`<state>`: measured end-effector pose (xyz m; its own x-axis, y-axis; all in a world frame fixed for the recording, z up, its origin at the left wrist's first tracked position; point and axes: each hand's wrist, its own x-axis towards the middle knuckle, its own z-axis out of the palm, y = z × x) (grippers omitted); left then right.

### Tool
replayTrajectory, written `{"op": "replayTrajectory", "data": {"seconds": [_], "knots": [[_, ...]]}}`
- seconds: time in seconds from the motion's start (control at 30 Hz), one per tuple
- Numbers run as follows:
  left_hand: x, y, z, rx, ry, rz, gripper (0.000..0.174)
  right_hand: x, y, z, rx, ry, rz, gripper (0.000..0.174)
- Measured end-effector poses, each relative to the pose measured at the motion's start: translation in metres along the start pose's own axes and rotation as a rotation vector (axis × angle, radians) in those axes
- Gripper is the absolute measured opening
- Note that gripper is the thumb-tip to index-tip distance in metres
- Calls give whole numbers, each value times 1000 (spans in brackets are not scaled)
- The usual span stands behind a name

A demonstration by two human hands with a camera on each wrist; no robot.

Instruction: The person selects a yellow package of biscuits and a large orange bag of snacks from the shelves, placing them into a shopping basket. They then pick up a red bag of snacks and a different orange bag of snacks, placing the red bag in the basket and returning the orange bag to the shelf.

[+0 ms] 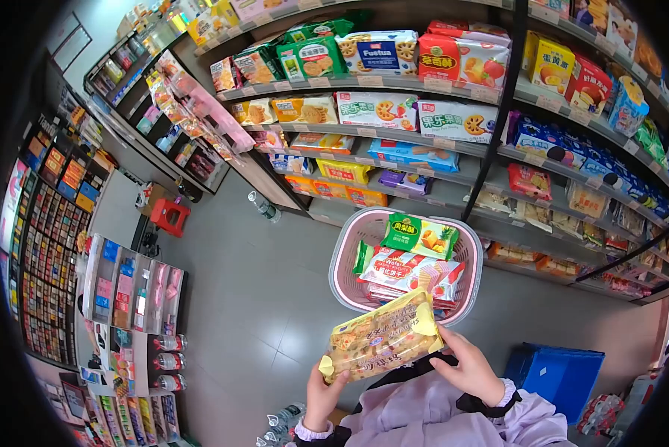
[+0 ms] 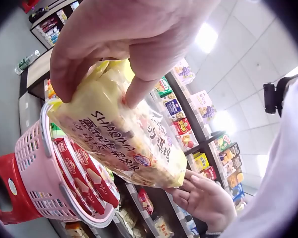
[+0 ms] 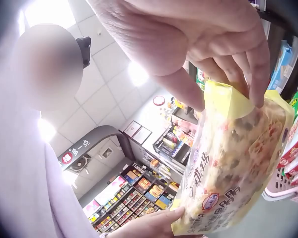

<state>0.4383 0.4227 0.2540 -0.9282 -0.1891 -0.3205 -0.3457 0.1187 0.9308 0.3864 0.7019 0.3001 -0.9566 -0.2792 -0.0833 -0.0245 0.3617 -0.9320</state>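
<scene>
A yellow, see-through packet of shaqima (image 1: 383,337) is held between both hands, tilted, at the near side of the basket in the head view. The left hand (image 1: 324,396) grips its left end; in the left wrist view the thumb and fingers of that hand (image 2: 124,44) pinch the wrapper. The right hand (image 1: 468,366) holds the other end, its fingers (image 3: 228,69) curled over the yellow edge in the right wrist view. Behind the packet, the pink basket (image 1: 339,257) contains a green packet (image 1: 421,237) and red-and-white wafer packets (image 1: 409,270).
Shelves of biscuit packets (image 1: 375,110) curve across the back and right. A blue crate (image 1: 554,380) stands at the lower right. In the left wrist view the basket rests on a red stool (image 2: 15,191). A bottle (image 1: 264,207) lies on the floor, and a counter display (image 1: 133,287) stands left.
</scene>
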Motion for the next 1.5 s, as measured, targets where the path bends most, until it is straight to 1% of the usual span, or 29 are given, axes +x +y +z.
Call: {"op": "replayTrajectory", "data": {"seconds": [0.17, 0.27, 0.37, 0.4, 0.5, 0.57, 0.67, 0.7, 0.73, 0.8, 0.9, 0.93, 1.03, 1.07, 1.13, 1.2, 1.37, 1.5], "knots": [[0, 5, 13, 67, 24, 0, 53, 7, 7, -14, 11, -16, -11, 62], [-1, 5, 12, -22, 51, -32, 53, 15, 6, -18, 11, -61, -19, 60], [2, 12, 4, -98, 57, -14, 53, 29, 3, -7, -44, -86, -74, 57], [3, 8, -2, -116, 106, -9, 46, 35, 0, 0, -42, -87, -92, 57], [16, -3, -25, -135, 139, -37, 46, 53, -8, 21, -59, -114, -113, 56], [31, -7, -45, -146, 120, -22, 47, 66, -17, 39, -96, -120, -125, 56], [62, -14, -83, -192, 75, 19, 48, 91, -35, 72, -129, -114, -89, 57], [74, -11, -96, -211, 54, 33, 48, 101, -41, 85, -130, -87, -87, 57], [86, -10, -112, -231, 38, 44, 48, 111, -47, 100, -131, -66, -85, 58], [113, -14, -149, -169, 29, 63, 49, 131, -55, 134, -104, -37, -71, 60], [147, -11, -204, -135, 12, 56, 50, 165, -65, 186, -164, 16, -112, 62], [158, -7, -223, -129, -3, 45, 50, 177, -75, 199, -86, -26, 1, 64], [186, 2, -270, -88, -8, 75, 52, 207, -86, 237, -54, -4, -52, 65], [195, -1, -281, -76, -1, 71, 53, 216, -90, 247, -91, 28, -121, 67], [211, -8, -298, -69, -12, 43, 54, 230, -102, 260, -79, -14, -16, 67], [227, -11, -309, -87, -40, 15, 56, 238, -113, 267, -54, -44, 117, 67], [254, -7, -308, -70, -127, 13, 57, 240, -109, 272, -32, 48, 140, 67], [268, 7, -288, -39, -197, -23, 58, 233, -112, 254, -35, 102, 202, 67]]}}
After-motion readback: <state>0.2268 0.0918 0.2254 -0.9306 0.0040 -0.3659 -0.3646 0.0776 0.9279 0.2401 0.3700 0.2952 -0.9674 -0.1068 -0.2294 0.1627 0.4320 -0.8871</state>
